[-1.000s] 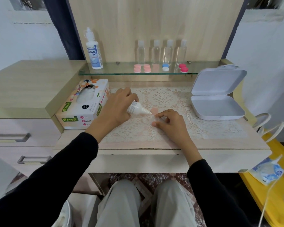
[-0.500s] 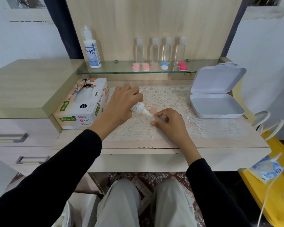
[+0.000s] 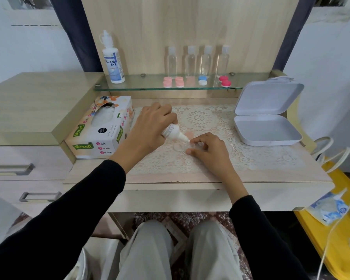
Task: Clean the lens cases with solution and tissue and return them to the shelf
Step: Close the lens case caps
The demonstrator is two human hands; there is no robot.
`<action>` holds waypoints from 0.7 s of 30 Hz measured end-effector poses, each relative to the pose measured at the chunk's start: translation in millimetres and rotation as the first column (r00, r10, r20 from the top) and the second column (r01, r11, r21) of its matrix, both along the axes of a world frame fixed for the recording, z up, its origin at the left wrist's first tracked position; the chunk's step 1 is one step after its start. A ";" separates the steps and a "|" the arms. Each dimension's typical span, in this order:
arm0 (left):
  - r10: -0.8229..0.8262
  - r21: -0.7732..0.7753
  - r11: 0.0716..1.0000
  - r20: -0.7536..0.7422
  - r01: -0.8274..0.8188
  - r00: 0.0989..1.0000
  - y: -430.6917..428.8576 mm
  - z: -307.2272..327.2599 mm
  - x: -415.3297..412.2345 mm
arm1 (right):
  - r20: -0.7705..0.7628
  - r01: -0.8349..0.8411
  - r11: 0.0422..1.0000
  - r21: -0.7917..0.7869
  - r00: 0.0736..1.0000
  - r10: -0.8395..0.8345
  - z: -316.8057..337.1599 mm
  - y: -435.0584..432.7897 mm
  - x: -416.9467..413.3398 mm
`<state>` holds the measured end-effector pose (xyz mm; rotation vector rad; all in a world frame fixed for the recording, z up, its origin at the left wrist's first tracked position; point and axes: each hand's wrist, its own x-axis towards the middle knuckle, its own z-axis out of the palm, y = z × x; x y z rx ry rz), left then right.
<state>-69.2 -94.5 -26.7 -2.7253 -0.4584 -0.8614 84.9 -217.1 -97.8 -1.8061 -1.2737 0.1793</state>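
My left hand (image 3: pixel 150 128) grips a small white solution bottle (image 3: pixel 173 133), tilted with its nozzle pointing down-right over a clear lens case (image 3: pixel 183 146) lying on the lace mat (image 3: pixel 251 156). My right hand (image 3: pixel 207 150) pinches the right end of that case between thumb and fingers. A pale pink cap (image 3: pixel 189 135) lies on the mat just behind the nozzle. On the glass shelf (image 3: pixel 141 87) sit a pink lens case (image 3: pixel 173 81), a blue-and-white one (image 3: pixel 202 80) and a red one (image 3: pixel 225 81).
A tissue box (image 3: pixel 101 128) stands left of the mat. A large solution bottle (image 3: pixel 112 59) and several clear small bottles (image 3: pixel 197 61) stand on the shelf. An open white box (image 3: pixel 268 122) sits at the right. Drawers lie to the left, a yellow surface (image 3: pixel 335 239) to the right.
My left hand has tipped the small bottle further down and brought its nozzle closer to the clear case. My right hand has stayed on the case.
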 end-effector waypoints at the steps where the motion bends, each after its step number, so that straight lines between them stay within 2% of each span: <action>1: -0.001 0.002 1.000 0.000 0.001 1.000 -0.2 0.1 0.2 | -0.003 -0.001 1.000 0.001 1.000 0.001 -0.1 -0.1 -0.1; 21: -0.002 -0.014 1.000 -0.014 0.002 1.000 -2.8 -2.0 1.0 | 0.001 0.004 1.000 0.003 1.000 -0.004 1.4 -0.5 -1.0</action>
